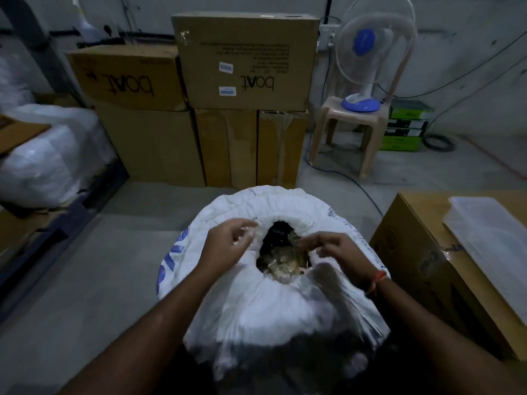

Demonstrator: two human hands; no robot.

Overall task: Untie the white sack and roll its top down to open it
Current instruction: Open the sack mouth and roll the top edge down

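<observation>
Both hands work at the sack's (273,283) mouth: left hand (228,246) pinches the rolled rim on its left side, right hand (339,252) curls over the right rim, grip blurred. Sack stands upright on bare floor (94,269), mouth facing up, white with blue print, rim rolled thick. Boxes (216,115) stand well behind it; another box (445,269) sits just right, floor open to its left.

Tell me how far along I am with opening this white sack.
Mostly done. The white sack is untied, and its top is already rolled into a thick collar around an open mouth showing clear-wrapped contents. In hand: the left hand and right hand are at the collar's inner edge; motion blur hides their exact grip. Left: perhaps another roll to widen it.
</observation>
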